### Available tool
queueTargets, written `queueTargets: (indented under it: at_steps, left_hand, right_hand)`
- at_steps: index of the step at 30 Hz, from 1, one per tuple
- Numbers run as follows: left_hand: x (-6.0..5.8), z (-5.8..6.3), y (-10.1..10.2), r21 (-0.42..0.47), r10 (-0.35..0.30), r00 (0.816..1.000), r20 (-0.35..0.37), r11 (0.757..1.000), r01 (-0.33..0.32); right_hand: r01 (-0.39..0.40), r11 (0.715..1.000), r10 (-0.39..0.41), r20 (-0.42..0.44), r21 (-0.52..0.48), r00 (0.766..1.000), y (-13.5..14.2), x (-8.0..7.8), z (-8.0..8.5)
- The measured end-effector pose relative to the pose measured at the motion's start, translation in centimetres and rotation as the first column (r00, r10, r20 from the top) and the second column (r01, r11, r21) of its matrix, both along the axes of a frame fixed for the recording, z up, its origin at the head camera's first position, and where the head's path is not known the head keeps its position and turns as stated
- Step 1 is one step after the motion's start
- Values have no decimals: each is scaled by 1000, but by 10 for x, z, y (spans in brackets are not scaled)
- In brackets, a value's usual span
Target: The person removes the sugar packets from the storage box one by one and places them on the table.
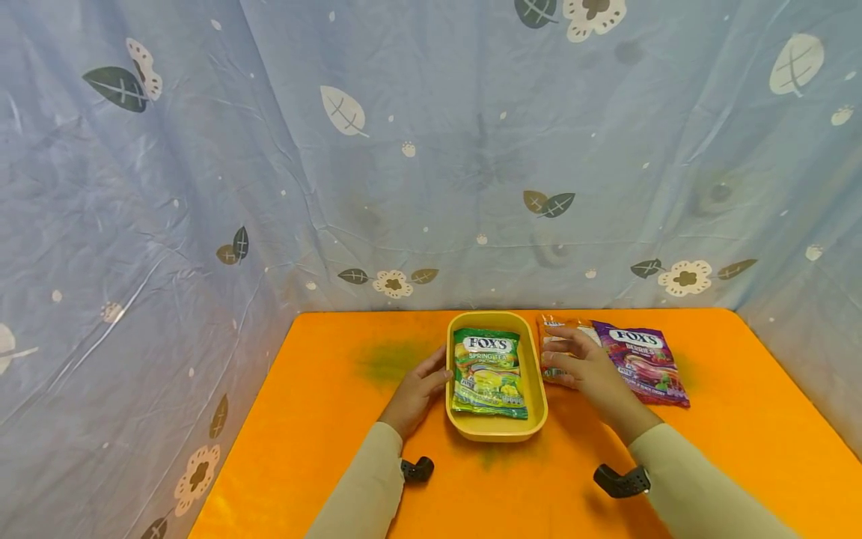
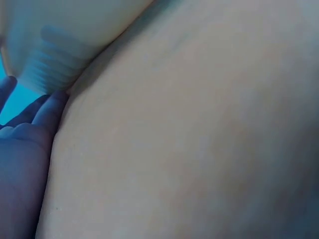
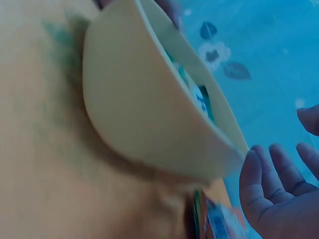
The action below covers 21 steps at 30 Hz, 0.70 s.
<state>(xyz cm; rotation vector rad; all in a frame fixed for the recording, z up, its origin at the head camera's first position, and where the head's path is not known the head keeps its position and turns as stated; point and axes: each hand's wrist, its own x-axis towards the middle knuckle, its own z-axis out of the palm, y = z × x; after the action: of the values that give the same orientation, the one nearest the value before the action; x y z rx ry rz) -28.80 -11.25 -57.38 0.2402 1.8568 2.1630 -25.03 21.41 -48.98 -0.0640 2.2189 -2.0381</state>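
A yellow oval-cornered plastic tub (image 1: 497,434) stands on the table, holding a green FOX'S Spring Tea candy bag (image 1: 488,374) that lies face up inside. Along the tub's left wall is my left hand (image 1: 416,393), its fingertips right at the side; the left wrist view shows those extended fingers (image 2: 50,112) by the ribbed wall. My right hand (image 1: 587,368) hovers to the right of the tub with fingers spread and loosely bent, partly covering an orange candy bag (image 1: 548,346). Nothing shows between the right fingers (image 3: 286,169) in the right wrist view.
A purple FOX'S Berries candy bag (image 1: 643,363) lies at the right, against the orange one. The orange tabletop (image 1: 350,404) ends at the back by a blue curtain (image 1: 417,165) with leaf and flower prints, which also hangs on both sides.
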Motion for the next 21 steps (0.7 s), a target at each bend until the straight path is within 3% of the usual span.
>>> queueTargets:
  at_steps: [12,21]
  left_hand:
    - [0,1,-2,-19,-10,1000,0,1000,10]
    - [0,2,-1,8,-29,999,-14,1000,29]
  right_hand:
    - [-53,997,53,-6,-57,999,-43,-4,5]
    - [-49,983,46,18,176,999,-69,-9,-7]
